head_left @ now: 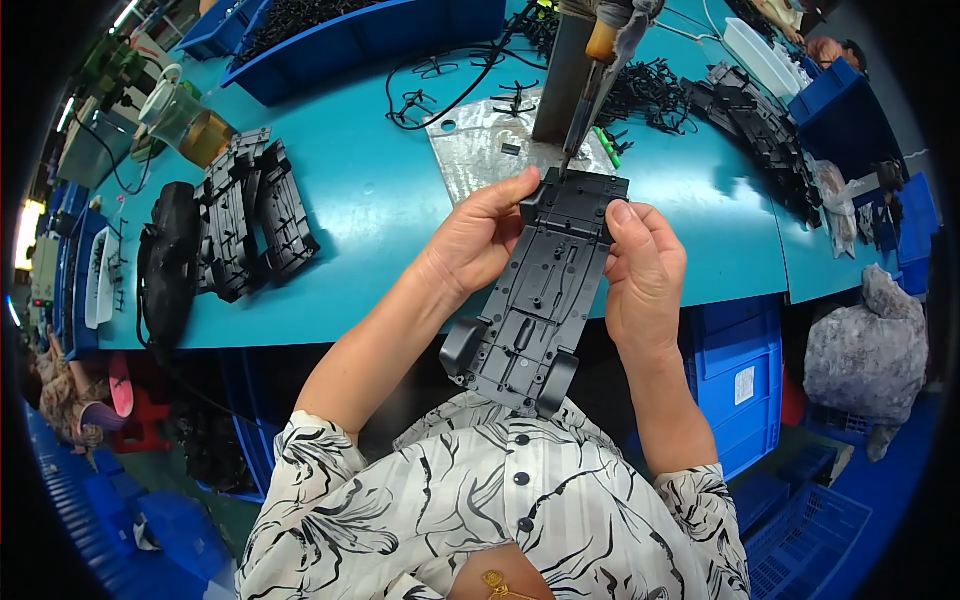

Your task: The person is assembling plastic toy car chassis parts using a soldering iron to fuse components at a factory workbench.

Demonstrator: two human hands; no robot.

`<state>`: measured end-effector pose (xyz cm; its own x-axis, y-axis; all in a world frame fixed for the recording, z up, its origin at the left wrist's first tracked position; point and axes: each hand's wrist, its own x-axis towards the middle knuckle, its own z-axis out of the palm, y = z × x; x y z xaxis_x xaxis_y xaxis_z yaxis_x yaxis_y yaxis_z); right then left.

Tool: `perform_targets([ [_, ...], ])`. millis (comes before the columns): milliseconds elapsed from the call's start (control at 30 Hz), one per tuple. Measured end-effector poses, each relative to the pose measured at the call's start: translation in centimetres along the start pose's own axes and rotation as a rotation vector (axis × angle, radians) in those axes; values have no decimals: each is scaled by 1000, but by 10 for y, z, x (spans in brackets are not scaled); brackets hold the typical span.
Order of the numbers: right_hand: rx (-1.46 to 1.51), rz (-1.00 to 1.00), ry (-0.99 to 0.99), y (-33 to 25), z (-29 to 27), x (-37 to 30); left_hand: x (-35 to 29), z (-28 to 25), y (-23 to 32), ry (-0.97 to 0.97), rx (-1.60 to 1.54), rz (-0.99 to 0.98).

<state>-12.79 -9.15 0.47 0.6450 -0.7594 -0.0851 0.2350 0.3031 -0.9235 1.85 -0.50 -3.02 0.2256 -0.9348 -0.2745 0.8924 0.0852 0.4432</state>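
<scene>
Both my hands grip a long black plastic chassis (545, 275), like a toy car's underside, tilted with its far end over the bench. My left hand (485, 230) is closed on its far left edge, thumb near the corner. Around the far right edge, my right hand (645, 265) is closed with its thumb on top. A slim metal-tipped tool (582, 115) with an orange collar comes down at the chassis's far end; whether the tip touches it I cannot tell. Beside the tool stands a metal post (556, 100) on a scuffed silver plate (465, 165).
Stacked black chassis parts lie left (285, 215) and right (750, 125) on the teal bench (380, 270). A blue bin (370, 45) of small black pieces stands behind, near a jug (190, 120) of amber liquid. Black cable loops beside the plate. Blue crates (738, 380) sit beneath.
</scene>
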Motion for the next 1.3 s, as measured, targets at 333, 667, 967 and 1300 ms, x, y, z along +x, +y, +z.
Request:
perform_targets([
  [333, -41, -18, -37, -8, 7, 2, 3, -3, -2, -11, -126, -33],
  [667, -29, -26, -53, -7, 6, 2, 6, -8, -3, -24, -174, -50],
  [967, 147, 90, -71, 26, 0, 2, -14, -4, 0, 161, 107, 165],
  [1300, 128, 67, -126, 36, 3, 5, -19, -6, 3, 196, 54, 234],
])
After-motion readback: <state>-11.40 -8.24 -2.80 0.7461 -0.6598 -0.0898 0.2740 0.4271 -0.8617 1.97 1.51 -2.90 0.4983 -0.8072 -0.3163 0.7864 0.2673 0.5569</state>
